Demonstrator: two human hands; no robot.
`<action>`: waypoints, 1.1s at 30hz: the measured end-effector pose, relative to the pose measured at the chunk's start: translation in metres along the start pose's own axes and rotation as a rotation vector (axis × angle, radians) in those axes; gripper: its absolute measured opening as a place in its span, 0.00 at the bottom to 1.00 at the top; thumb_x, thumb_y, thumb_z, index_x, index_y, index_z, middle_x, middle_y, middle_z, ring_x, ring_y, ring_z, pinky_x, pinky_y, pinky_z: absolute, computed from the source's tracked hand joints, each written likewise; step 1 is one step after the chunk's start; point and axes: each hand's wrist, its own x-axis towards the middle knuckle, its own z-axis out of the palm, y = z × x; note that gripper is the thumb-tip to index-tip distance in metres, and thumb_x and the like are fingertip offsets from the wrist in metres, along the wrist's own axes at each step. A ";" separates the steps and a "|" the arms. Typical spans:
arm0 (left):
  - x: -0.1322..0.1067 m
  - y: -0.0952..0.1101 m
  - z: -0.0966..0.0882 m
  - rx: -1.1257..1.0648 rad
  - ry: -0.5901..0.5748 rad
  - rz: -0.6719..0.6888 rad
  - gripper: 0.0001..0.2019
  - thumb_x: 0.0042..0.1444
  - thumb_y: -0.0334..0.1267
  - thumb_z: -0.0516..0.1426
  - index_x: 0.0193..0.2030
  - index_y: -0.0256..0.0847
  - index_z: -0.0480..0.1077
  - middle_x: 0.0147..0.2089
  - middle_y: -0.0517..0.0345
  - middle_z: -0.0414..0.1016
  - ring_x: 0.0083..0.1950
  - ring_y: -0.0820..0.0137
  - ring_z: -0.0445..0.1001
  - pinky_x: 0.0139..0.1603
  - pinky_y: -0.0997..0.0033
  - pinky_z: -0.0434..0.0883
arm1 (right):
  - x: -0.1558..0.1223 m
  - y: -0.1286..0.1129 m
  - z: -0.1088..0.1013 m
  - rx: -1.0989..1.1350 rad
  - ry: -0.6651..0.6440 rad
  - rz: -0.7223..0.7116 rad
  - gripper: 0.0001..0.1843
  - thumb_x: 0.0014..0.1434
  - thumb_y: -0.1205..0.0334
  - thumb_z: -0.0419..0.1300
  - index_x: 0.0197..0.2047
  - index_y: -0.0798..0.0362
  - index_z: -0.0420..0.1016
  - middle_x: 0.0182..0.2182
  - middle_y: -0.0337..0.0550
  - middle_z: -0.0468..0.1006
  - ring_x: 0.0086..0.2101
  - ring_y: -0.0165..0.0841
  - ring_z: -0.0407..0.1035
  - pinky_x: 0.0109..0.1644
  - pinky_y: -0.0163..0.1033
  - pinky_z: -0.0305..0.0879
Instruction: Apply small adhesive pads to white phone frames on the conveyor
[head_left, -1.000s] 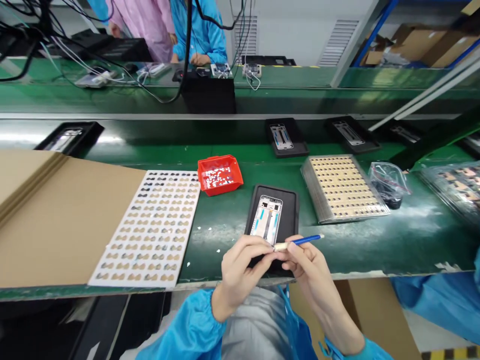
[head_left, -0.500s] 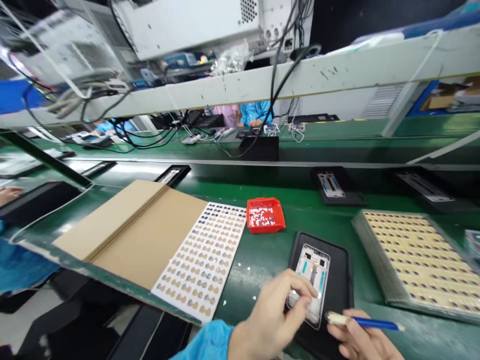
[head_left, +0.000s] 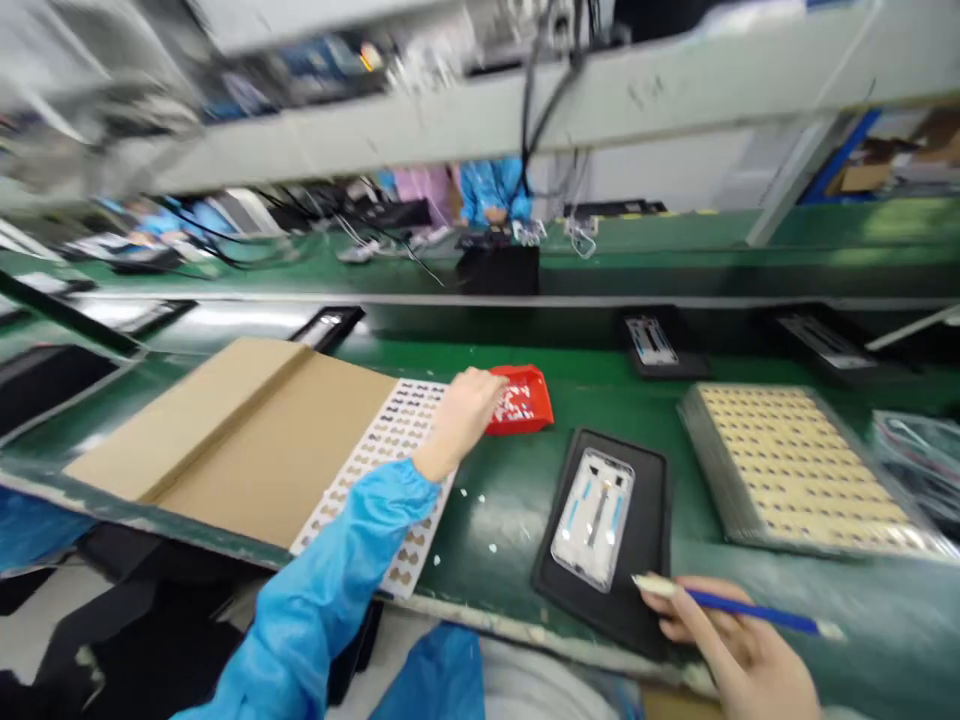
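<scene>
My left hand [head_left: 466, 410] reaches out over the white sheet of small parts [head_left: 390, 470] to the rim of the red bin [head_left: 529, 400]; its fingers are curled and blurred, so what they hold is unclear. My right hand [head_left: 739, 650] sits at the near table edge, closed on a blue pen-like tool [head_left: 739, 605] with a pale tip. Between the hands lies a phone frame [head_left: 594, 503] in a black tray [head_left: 645, 540].
A flat cardboard sheet [head_left: 240, 430] lies at the left. A stack of trays with tan parts [head_left: 795, 470] stands at the right, beside a plastic bag [head_left: 922, 450]. More black trays with phone frames [head_left: 652, 342] ride the belt behind. Co-workers in blue and pink sit beyond.
My left hand has left the phone frame and stretched forward to the red bin. The right hand stays near the tray's corner with the tool. The view has swung and blurred.
</scene>
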 end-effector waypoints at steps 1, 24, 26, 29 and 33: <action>-0.008 0.004 -0.006 -0.027 0.001 -0.016 0.10 0.73 0.30 0.55 0.44 0.39 0.78 0.43 0.47 0.82 0.46 0.56 0.78 0.52 0.52 0.76 | -0.003 -0.005 0.000 -0.068 0.002 -0.048 0.22 0.54 0.39 0.80 0.37 0.49 0.87 0.34 0.51 0.91 0.35 0.51 0.88 0.37 0.47 0.89; -0.140 0.138 0.008 -0.369 -0.384 0.243 0.20 0.71 0.26 0.53 0.66 0.36 0.73 0.57 0.43 0.79 0.59 0.56 0.77 0.59 0.55 0.75 | -0.020 -0.027 0.019 -0.919 -0.275 -0.472 0.11 0.78 0.56 0.57 0.50 0.45 0.83 0.42 0.45 0.91 0.37 0.40 0.87 0.41 0.39 0.83; -0.140 0.137 0.009 -0.361 -0.410 0.264 0.22 0.70 0.26 0.53 0.68 0.37 0.72 0.57 0.43 0.79 0.60 0.56 0.76 0.60 0.55 0.74 | -0.022 -0.030 0.020 -0.947 -0.285 -0.476 0.11 0.79 0.57 0.57 0.51 0.45 0.83 0.41 0.45 0.91 0.36 0.40 0.87 0.41 0.39 0.83; -0.139 0.134 0.011 -0.350 -0.454 0.282 0.22 0.70 0.27 0.54 0.68 0.37 0.72 0.58 0.43 0.79 0.63 0.55 0.75 0.62 0.54 0.73 | -0.022 -0.034 0.021 -0.926 -0.318 -0.474 0.10 0.78 0.59 0.58 0.51 0.45 0.83 0.42 0.46 0.91 0.39 0.42 0.88 0.44 0.41 0.83; -0.140 0.133 0.010 -0.296 -0.460 0.364 0.22 0.71 0.32 0.55 0.70 0.33 0.71 0.61 0.40 0.79 0.63 0.54 0.75 0.65 0.55 0.72 | -0.019 -0.034 0.020 -0.841 -0.343 -0.388 0.10 0.77 0.57 0.59 0.51 0.44 0.84 0.44 0.45 0.91 0.42 0.42 0.88 0.46 0.42 0.85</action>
